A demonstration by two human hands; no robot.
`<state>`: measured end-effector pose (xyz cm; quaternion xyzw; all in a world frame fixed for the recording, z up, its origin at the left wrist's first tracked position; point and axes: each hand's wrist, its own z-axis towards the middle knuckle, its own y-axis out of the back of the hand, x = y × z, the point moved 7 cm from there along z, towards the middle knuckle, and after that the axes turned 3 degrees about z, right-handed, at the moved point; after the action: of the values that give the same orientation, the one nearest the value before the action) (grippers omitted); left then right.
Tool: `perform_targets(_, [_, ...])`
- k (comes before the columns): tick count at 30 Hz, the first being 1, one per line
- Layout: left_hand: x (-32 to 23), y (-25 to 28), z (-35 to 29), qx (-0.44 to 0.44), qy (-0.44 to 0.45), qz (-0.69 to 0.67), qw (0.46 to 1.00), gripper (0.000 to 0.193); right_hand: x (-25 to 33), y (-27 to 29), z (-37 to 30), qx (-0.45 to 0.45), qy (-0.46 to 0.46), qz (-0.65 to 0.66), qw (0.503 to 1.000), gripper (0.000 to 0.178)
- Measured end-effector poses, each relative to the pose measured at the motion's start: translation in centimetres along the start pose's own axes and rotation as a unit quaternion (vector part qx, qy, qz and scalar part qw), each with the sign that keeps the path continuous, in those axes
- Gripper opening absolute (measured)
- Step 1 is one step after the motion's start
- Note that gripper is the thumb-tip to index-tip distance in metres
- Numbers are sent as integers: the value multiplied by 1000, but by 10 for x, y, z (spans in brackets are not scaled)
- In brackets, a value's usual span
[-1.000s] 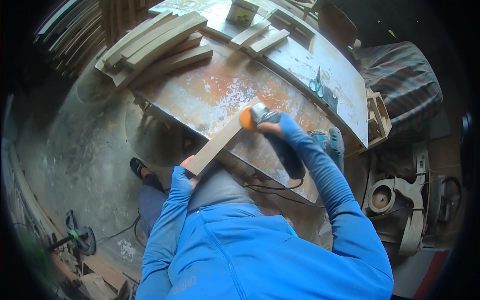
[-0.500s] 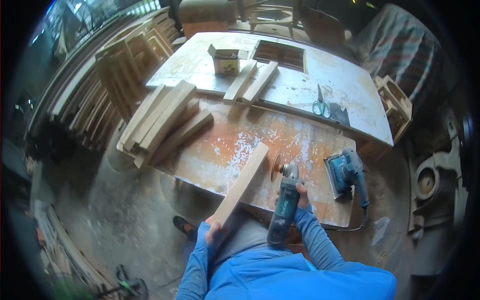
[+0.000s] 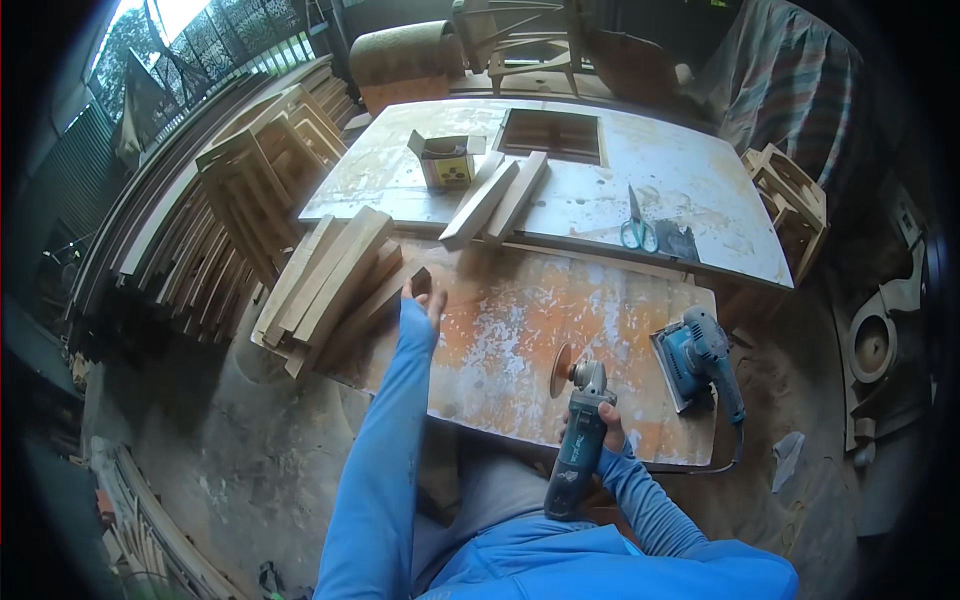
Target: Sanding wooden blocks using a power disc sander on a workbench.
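My right hand is wrapped round the teal and black body of an angle grinder. The grinder stands nearly upright at the bench's front edge, its brown disc facing left. My left hand is stretched forward with fingers apart, at the dark end of a wooden bar; whether it touches the bar, I cannot tell. That bar lies beside a stack of pale wooden bars on the left of the worn orange bench top. More bars rest on the white board behind, apparently three.
Right of the grinder sits a blue sander with its cord. Scissors and an open box lie on the white board, which has a rectangular opening. Wooden frames and stacked planks stand left.
The bar that my left hand held is out of it, and an extra bar seems to lie on the white board. My left hand has moved forward and left to the stack. The grinder stays in my right.
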<state>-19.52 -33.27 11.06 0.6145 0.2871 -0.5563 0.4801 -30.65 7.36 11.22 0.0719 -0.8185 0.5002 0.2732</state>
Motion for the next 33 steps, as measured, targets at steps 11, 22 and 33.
perform_targets(11, [55, 92, -68, -31, -99, 401, 910, 66, 3, 40, -2, -62, 9, 41, 997, 70])
perform_targets(22, [42, -122, 34, 200, 129, -94, 967, 72, 6, 28, -5, -105, 11, 29, 994, 74])
perform_targets(33, [-22, -244, 67, 261, 210, -50, 941, 125, 16, 58, -13, -143, 67, 25, 987, 75])
